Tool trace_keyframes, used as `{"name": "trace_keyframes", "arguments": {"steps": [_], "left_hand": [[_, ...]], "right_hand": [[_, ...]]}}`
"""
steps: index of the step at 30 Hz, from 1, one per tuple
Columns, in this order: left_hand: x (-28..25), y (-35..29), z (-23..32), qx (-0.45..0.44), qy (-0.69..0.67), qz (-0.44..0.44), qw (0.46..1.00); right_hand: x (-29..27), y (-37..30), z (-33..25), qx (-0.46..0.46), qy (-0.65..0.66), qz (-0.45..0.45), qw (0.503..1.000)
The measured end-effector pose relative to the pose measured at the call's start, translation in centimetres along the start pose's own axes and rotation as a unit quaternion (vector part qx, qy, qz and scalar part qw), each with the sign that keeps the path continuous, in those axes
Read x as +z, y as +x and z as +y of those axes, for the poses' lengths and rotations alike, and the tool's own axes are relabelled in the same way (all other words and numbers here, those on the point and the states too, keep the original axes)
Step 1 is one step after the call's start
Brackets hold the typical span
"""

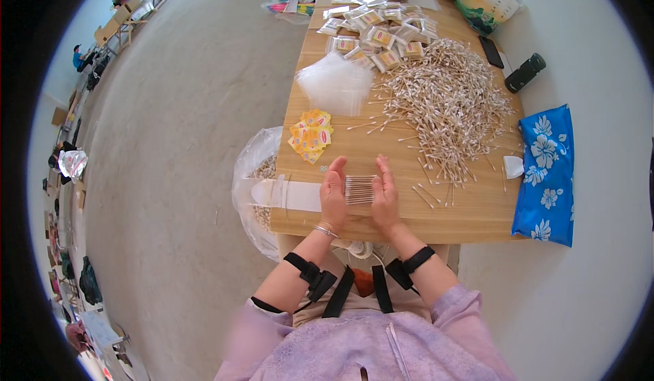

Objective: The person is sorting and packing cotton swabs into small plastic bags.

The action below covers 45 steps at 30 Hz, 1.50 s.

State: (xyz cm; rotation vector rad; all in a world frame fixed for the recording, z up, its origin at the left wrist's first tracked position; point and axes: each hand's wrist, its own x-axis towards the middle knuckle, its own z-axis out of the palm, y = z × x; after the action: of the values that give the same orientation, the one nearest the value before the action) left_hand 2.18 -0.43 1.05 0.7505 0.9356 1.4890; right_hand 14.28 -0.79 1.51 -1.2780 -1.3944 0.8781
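Observation:
A neat row of cotton swabs point(360, 190) lies side by side near the table's front edge, between my two palms. My left hand point(334, 194) stands on edge at the left tips of the swabs, fingers straight and pointing away from me. At the right tips, my right hand point(385, 196) mirrors it, its fingers also stretched out. Both palms appear to touch the swab ends; neither hand is closed around them. Beside my left hand a white strip point(300, 196) runs to the table's left edge. Beyond it is a small pile of yellow printed cards point(311, 136).
A big heap of loose cotton swabs point(446, 102) covers the right of the wooden table point(327, 226). Clear bags point(337, 85) and filled packets point(381, 37) lie farther back. A blue flowered pack point(545, 177), black bottle point(525, 73) and phone point(490, 51) line the right side.

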Motion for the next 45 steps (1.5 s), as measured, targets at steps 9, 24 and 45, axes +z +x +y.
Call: {"name": "trace_keyframes", "arguments": {"steps": [9, 24, 45], "left_hand": [[-0.6, 0.1, 0.0, -0.022, 0.024, -0.007, 0.999], [-0.2, 0.0, 1.0, -0.008, 0.010, -0.013, 1.000], [-0.8, -0.2, 0.2, 0.015, 0.023, -0.033, 0.999]], "right_hand": [[-0.3, -1.3, -1.0, -0.133, -0.531, -0.232, 0.804], [-1.5, 0.8, -0.1, -0.073, -0.194, -0.058, 0.977], [0.4, -1.0, 0.3, 0.024, 0.069, 0.019, 0.997]]}}
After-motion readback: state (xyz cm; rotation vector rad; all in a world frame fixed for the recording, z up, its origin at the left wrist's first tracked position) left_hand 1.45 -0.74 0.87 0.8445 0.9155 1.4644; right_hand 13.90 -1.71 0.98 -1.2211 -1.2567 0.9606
